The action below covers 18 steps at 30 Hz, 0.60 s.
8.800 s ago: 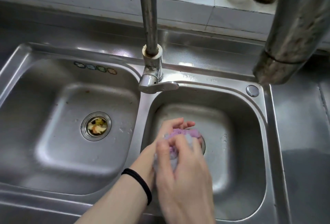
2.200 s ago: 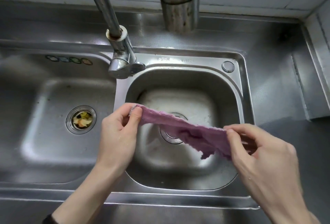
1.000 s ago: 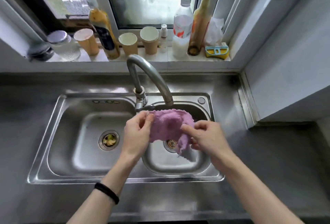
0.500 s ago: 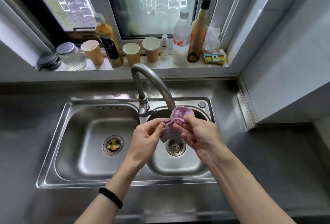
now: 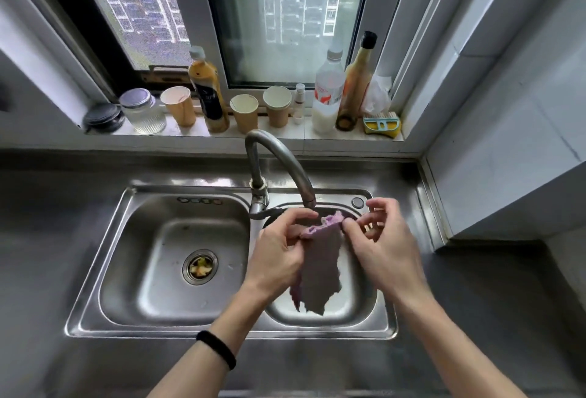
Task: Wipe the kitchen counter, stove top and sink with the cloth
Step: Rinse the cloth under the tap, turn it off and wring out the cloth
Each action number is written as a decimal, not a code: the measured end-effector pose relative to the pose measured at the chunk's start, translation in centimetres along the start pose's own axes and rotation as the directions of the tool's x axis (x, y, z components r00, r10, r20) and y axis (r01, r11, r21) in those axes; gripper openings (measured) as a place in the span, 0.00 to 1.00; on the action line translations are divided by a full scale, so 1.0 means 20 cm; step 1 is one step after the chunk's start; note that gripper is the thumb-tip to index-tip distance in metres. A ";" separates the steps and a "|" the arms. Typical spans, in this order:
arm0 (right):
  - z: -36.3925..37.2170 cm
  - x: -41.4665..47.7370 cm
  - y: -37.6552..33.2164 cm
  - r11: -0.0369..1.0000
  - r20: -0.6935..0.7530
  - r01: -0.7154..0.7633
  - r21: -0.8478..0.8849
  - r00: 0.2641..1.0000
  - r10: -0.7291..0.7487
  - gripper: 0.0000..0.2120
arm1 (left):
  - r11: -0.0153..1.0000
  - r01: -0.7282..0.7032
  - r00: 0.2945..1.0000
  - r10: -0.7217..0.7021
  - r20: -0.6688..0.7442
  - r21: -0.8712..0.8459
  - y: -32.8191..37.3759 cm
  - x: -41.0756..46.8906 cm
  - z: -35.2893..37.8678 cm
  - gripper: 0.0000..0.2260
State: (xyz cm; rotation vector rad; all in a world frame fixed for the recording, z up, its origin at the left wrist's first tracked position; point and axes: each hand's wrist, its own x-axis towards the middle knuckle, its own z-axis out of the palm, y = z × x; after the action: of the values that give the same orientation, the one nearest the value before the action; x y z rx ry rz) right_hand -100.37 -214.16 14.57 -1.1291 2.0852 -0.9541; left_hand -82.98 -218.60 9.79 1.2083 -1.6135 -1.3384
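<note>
1. Just below the faucet (image 5: 276, 153) spout, over the right basin of the sink (image 5: 158, 332), a purple cloth (image 5: 320, 267) hangs by its top edge.
2. The left hand (image 5: 279, 255), left of the spout, pinches the cloth's upper left corner between thumb and curled fingers.
3. The right hand (image 5: 387, 248), right of the spout, pinches the upper right corner with thumb and forefinger; its other fingers are loosely spread.
4. Left of the faucet, the other basin's drain (image 5: 199, 267) holds food scraps.
5. Behind the faucet, paper cups (image 5: 244, 112), bottles (image 5: 328, 96) and a glass jar (image 5: 142, 112) stand on the windowsill (image 5: 298, 131).
</note>
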 end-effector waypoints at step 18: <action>-0.16 0.05 -0.20 0.830 0.145 0.557 0.018 0.820 -0.554 0.05 | 0.976 -0.061 0.989 0.030 0.147 0.207 -0.07 -0.03 -0.08 0.10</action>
State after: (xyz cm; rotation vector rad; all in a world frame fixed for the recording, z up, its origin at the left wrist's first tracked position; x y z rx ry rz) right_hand -101.41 -215.69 19.50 -1.8236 1.6731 -1.0629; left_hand -81.09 -218.62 8.69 1.2121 -1.9142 -1.2741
